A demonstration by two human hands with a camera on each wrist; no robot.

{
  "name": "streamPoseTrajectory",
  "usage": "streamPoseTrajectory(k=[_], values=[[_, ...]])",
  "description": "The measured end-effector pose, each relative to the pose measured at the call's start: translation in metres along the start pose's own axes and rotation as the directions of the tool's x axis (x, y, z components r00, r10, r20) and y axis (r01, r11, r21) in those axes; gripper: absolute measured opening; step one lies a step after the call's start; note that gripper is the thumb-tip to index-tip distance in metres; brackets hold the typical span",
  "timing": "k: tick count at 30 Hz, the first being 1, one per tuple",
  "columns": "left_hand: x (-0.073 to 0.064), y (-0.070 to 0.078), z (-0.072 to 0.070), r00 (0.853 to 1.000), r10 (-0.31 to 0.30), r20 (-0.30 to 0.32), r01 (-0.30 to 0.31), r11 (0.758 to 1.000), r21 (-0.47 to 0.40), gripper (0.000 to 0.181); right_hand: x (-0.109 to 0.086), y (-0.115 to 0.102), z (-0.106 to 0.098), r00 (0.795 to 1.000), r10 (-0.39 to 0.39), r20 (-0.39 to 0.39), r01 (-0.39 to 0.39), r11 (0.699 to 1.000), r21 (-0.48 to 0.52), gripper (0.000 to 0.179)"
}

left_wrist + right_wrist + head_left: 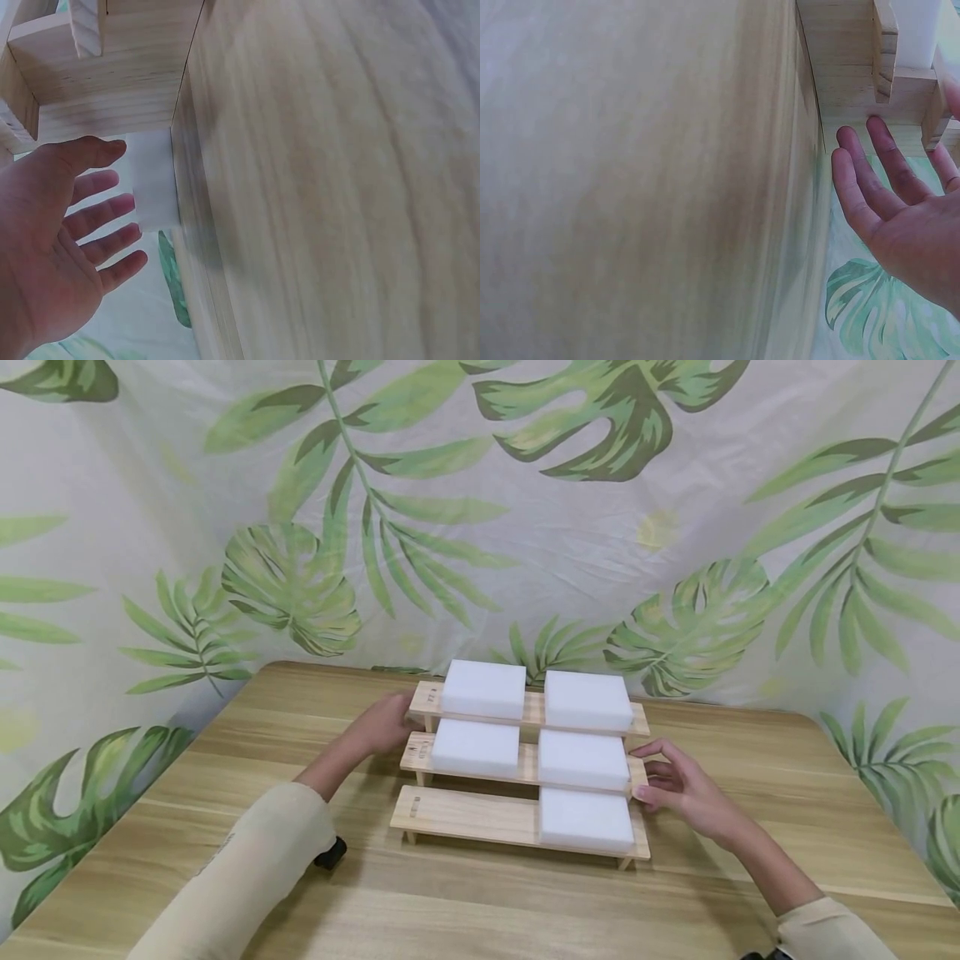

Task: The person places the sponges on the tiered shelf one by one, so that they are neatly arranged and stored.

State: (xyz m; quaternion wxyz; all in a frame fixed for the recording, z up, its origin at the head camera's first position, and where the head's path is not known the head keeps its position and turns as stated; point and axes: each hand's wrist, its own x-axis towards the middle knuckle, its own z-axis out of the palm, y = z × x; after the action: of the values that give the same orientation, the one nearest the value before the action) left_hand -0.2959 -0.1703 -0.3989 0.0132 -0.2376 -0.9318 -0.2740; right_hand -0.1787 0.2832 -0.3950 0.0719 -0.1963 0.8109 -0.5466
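Leaf-print cloth behind the table (pixel 480 902); my left hand (pixel 382 724) and right hand (pixel 678 785), both open and empty, should press the stepped rack (pixel 465 817) evenly at its ends.

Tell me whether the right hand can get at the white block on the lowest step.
Probably yes. The right hand sits open at the rack's right end, just above that block, which lies at the step's right side with nothing over or in front of it.
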Motion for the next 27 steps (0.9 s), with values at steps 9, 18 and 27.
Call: streamPoseTrajectory(k=[9, 18, 27], values=[[-0.005, -0.004, -0.005, 1.0, -0.021, -0.014, 0.022, 0.996, 0.088, 0.042, 0.001, 0.001, -0.001, 1.0, -0.016, 0.001, 0.016, 1.0, -0.003, 0.043], [-0.011, -0.005, -0.011, 0.999, -0.053, -0.012, 0.054, 0.987, 0.151, 0.043, 0.001, 0.001, -0.001, 1.0, -0.024, 0.005, 0.024, 1.0, 0.0, 0.043], [-0.02, -0.009, -0.018, 0.996, -0.085, -0.027, 0.088, 0.98, 0.18, 0.04, 0.0, 0.0, 0.0, 1.0, -0.016, 0.008, 0.016, 1.0, 0.002, 0.043]])
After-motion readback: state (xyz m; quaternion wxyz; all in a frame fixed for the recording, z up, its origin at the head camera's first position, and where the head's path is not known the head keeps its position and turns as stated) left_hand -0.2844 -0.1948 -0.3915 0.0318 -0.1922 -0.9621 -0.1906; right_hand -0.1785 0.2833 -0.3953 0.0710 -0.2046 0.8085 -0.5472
